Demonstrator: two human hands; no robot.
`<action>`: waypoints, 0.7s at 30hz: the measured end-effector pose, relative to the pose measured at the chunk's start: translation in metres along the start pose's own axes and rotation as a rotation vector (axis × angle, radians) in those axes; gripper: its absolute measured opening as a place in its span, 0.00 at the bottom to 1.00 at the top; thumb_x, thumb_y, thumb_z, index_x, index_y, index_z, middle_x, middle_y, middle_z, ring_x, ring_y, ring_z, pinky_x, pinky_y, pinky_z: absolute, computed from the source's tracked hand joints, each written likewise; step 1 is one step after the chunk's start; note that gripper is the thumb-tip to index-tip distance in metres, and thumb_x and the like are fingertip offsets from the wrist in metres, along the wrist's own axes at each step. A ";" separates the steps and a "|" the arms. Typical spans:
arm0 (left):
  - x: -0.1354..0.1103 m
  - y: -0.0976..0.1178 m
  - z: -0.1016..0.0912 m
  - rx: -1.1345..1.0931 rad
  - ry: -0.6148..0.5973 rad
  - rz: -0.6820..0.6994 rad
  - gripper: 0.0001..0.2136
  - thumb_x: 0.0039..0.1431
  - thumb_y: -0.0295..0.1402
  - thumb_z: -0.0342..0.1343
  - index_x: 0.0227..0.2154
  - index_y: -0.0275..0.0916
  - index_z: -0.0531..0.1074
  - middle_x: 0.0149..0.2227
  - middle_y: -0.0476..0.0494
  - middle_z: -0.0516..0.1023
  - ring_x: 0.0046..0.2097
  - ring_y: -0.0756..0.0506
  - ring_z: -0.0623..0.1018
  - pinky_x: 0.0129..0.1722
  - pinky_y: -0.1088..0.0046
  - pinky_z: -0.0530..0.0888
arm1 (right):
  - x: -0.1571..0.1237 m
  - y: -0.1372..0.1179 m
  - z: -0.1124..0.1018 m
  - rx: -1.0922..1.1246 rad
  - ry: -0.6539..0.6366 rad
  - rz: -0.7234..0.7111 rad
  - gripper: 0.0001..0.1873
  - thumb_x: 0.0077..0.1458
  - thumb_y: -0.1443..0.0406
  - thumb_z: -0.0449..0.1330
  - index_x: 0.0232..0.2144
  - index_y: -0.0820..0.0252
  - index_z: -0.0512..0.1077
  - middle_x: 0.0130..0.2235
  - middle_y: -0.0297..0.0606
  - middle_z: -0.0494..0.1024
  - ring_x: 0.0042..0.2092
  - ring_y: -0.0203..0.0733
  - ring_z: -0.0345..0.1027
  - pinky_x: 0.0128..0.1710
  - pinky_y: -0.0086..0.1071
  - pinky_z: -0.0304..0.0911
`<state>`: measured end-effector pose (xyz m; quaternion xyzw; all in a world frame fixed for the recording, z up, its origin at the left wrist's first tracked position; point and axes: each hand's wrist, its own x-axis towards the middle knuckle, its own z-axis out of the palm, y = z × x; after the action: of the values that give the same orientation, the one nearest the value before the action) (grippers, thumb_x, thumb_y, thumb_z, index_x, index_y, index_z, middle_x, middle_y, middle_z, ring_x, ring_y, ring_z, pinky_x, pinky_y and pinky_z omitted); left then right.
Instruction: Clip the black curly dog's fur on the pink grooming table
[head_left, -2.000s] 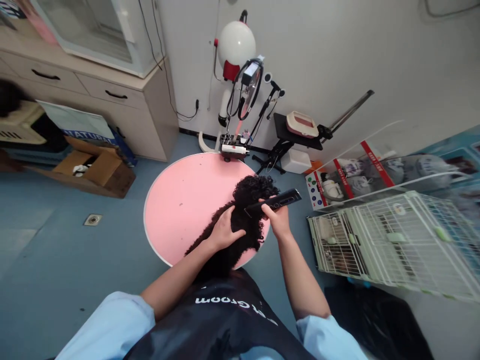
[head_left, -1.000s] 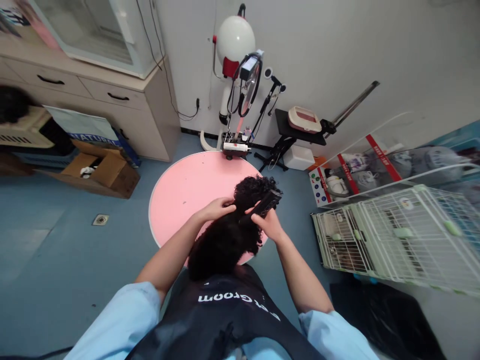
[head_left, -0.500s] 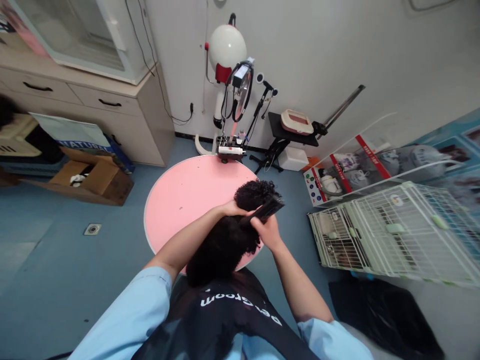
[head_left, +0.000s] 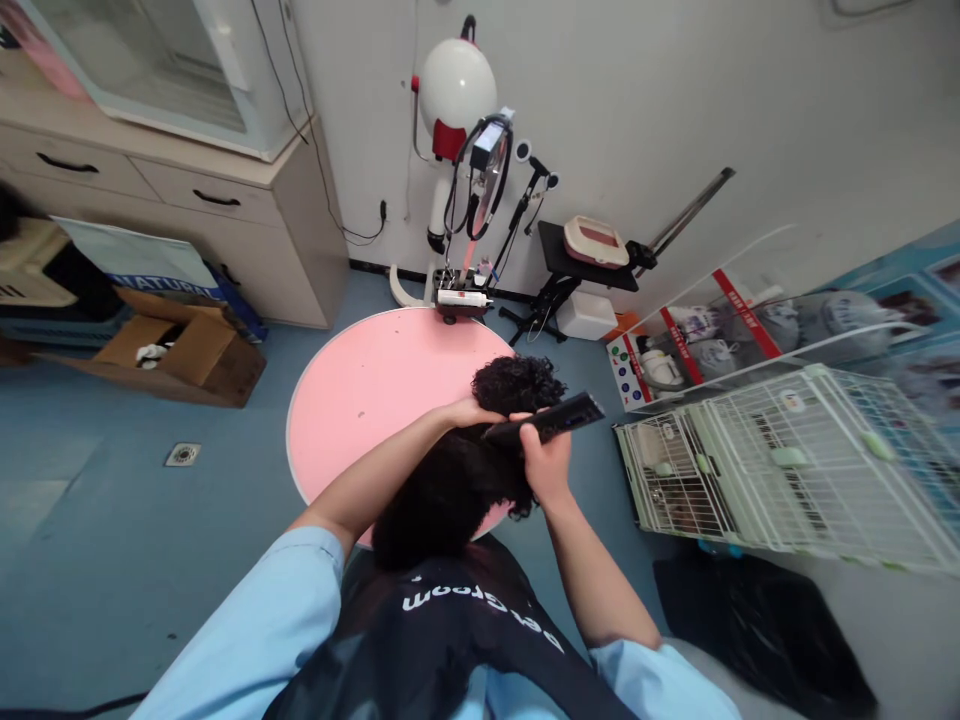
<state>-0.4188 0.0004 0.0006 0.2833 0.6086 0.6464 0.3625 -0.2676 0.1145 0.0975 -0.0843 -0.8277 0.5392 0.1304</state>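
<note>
A black curly-haired dog (head_left: 446,485) is on the round pink table (head_left: 352,390), close against my apron. Its curly head (head_left: 517,380) lies toward the table's right side. My left hand (head_left: 474,412) grips the dog just below the head, with the fingertips partly lost in dark fur. In my right hand (head_left: 547,462) is a black hair clipper (head_left: 559,418), thumb on top. The clipper's left end reaches the fur beside my left fingers, and its right end points out past the table. Dark fur hides the blade.
A small tool holder (head_left: 461,300) stands at the table's far edge, with a white dryer (head_left: 457,85) behind. To the right are a wire cage (head_left: 780,470) and a black stand (head_left: 585,265) bearing a litter tray. An open cardboard box (head_left: 180,350) sits on the floor at left.
My right hand has shifted slightly right, and the clipper has turned flatter, its outer end now farther right. My left hand stays at the dog's neck area.
</note>
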 end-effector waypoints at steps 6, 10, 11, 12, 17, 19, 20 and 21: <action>0.015 0.011 0.008 0.115 0.053 0.266 0.35 0.53 0.48 0.63 0.61 0.40 0.66 0.67 0.41 0.60 0.68 0.37 0.59 0.69 0.57 0.53 | 0.019 -0.006 0.027 -0.152 0.156 0.175 0.22 0.50 0.57 0.63 0.46 0.57 0.66 0.45 0.44 0.77 0.48 0.52 0.71 0.50 0.44 0.67; 0.010 0.010 0.014 0.157 0.145 0.152 0.32 0.46 0.45 0.69 0.54 0.38 0.73 0.60 0.39 0.71 0.63 0.33 0.67 0.67 0.54 0.59 | -0.010 -0.006 0.034 -0.142 0.029 0.170 0.18 0.52 0.59 0.62 0.45 0.55 0.67 0.43 0.42 0.78 0.44 0.51 0.72 0.47 0.43 0.68; 0.008 0.009 0.014 0.147 0.179 0.096 0.32 0.43 0.44 0.70 0.52 0.37 0.75 0.58 0.38 0.74 0.61 0.32 0.70 0.65 0.53 0.63 | -0.018 -0.006 0.033 -0.123 -0.046 0.151 0.15 0.52 0.60 0.62 0.43 0.54 0.68 0.42 0.41 0.78 0.43 0.50 0.73 0.46 0.44 0.69; 0.006 0.008 0.014 0.135 0.208 0.050 0.33 0.41 0.43 0.71 0.52 0.35 0.75 0.56 0.37 0.75 0.59 0.32 0.72 0.63 0.52 0.65 | -0.024 -0.006 0.030 -0.098 -0.141 0.131 0.13 0.52 0.61 0.62 0.41 0.54 0.70 0.40 0.41 0.78 0.42 0.50 0.73 0.46 0.44 0.69; 0.007 0.008 0.014 0.108 0.212 0.083 0.34 0.43 0.41 0.70 0.55 0.34 0.72 0.58 0.37 0.74 0.59 0.34 0.72 0.63 0.55 0.66 | -0.008 -0.010 0.013 -0.049 -0.004 0.058 0.11 0.52 0.59 0.60 0.38 0.55 0.72 0.40 0.41 0.78 0.44 0.51 0.72 0.50 0.46 0.66; 0.013 0.012 0.014 0.151 0.192 0.160 0.32 0.46 0.40 0.69 0.56 0.38 0.72 0.61 0.41 0.71 0.63 0.36 0.68 0.65 0.57 0.62 | 0.008 -0.012 0.014 -0.092 0.235 0.073 0.16 0.53 0.56 0.60 0.42 0.56 0.69 0.45 0.43 0.77 0.48 0.52 0.70 0.53 0.46 0.65; 0.015 0.013 0.015 0.176 0.195 0.173 0.31 0.47 0.39 0.68 0.56 0.40 0.72 0.62 0.43 0.70 0.64 0.37 0.67 0.66 0.58 0.60 | 0.013 -0.013 0.018 -0.118 0.272 0.098 0.19 0.52 0.55 0.60 0.44 0.57 0.67 0.46 0.44 0.76 0.49 0.53 0.70 0.52 0.46 0.65; 0.017 0.015 0.015 0.199 0.209 0.157 0.29 0.49 0.38 0.67 0.56 0.41 0.72 0.62 0.45 0.70 0.65 0.37 0.65 0.67 0.59 0.59 | 0.014 -0.013 0.023 -0.142 0.256 0.130 0.22 0.51 0.54 0.61 0.46 0.56 0.65 0.45 0.44 0.76 0.48 0.53 0.70 0.51 0.46 0.66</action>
<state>-0.4182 0.0226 0.0152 0.2957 0.6800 0.6354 0.2155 -0.2879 0.0931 0.1018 -0.2147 -0.8332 0.4714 0.1936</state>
